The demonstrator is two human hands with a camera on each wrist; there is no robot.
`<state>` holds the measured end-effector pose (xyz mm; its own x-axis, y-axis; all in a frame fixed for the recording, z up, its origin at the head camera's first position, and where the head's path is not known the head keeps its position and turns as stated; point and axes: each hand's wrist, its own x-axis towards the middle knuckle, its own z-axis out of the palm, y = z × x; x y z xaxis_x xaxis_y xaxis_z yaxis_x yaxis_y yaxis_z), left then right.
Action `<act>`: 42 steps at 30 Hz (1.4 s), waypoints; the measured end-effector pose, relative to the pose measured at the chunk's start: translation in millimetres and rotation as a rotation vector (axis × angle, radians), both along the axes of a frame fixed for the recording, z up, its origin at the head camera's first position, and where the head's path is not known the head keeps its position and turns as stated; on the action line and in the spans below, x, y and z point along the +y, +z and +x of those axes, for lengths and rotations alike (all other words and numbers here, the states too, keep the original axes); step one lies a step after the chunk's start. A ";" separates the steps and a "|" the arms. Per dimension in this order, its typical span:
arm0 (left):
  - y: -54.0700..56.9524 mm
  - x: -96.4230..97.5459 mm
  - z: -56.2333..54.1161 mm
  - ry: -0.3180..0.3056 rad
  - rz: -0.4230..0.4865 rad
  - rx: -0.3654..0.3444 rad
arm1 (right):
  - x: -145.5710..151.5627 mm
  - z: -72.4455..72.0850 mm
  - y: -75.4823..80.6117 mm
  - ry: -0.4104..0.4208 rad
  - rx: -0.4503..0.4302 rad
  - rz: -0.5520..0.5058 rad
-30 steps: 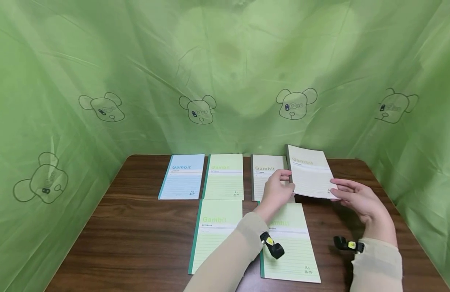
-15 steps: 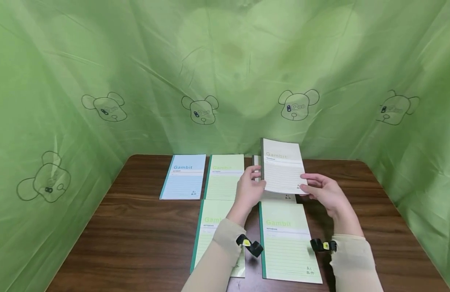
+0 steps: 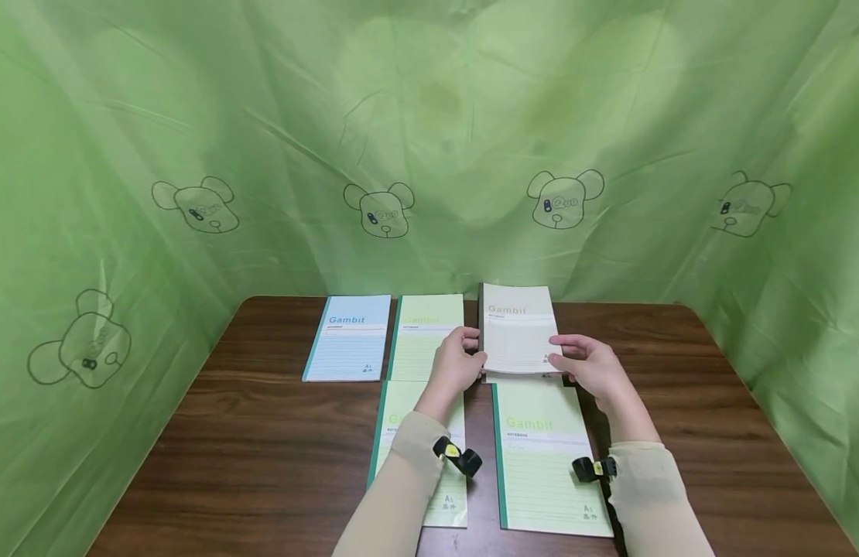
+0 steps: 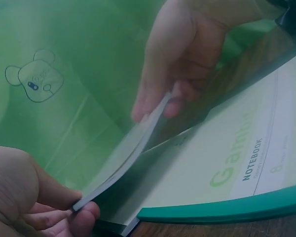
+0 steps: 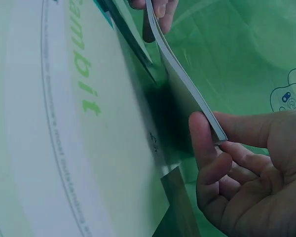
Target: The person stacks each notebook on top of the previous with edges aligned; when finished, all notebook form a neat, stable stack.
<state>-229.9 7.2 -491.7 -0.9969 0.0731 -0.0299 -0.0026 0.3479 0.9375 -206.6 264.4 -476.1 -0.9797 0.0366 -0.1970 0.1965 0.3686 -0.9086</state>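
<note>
A grey notebook [image 3: 518, 329] with a dark spine is held between both hands, slightly raised above another grey notebook [image 3: 523, 378] whose lower edge peeks out beneath it. My left hand [image 3: 453, 367] pinches its spine side near the lower corner; in the left wrist view the left thumb and fingers [image 4: 84, 217] grip that corner. The opposite edge is pinched by my right hand [image 3: 597, 367], thumb on one face and fingers on the other, as the right wrist view shows at the notebook's corner [image 5: 218, 136]. Most of the lower grey notebook is hidden.
A blue notebook [image 3: 349, 336] and a green notebook [image 3: 429, 317] lie in the back row. Two larger green notebooks, one on the left [image 3: 446, 495] partly under my left arm and one on the right [image 3: 548, 456], lie in front. A green curtain [image 3: 429, 116] surrounds the wooden table [image 3: 262, 449].
Both hands have carried the grey notebook leftward from the right side, over the other grey notebook, and lowered it in the last half second. Both hands keep their hold.
</note>
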 end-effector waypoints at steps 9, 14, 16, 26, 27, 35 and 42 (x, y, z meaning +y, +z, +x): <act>-3.5 -3.2 1.9 -0.029 -0.141 -0.023 | 0.8 0.4 -5.2 0.042 -0.055 0.039; -3.1 -2.1 0.9 -0.031 -0.203 0.010 | 3.3 0.9 -4.6 0.061 -0.067 0.097; -2.6 -1.9 0.5 -0.040 -0.214 0.011 | 4.7 1.0 -4.2 0.067 -0.076 0.089; -6.9 -0.1 -0.6 -0.053 -0.264 0.031 | 8.6 -3.7 -16.1 0.084 -0.035 0.102; -7.0 0.0 -0.7 -0.054 -0.270 0.037 | 8.5 -3.9 -16.4 0.078 -0.041 0.100; -7.5 4.7 -0.3 -0.060 -0.338 0.094 | 9.5 -4.4 -17.1 0.056 -0.035 0.143; -10.7 7.6 0.2 -0.037 -0.384 0.119 | 6.0 -5.9 -20.4 0.044 -0.009 0.171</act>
<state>-229.7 14.9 -502.4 -0.9919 0.1148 0.0538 0.1173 0.6705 0.7325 -212.5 270.4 -496.5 -0.9792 0.0274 -0.2008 0.1850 0.5260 -0.8302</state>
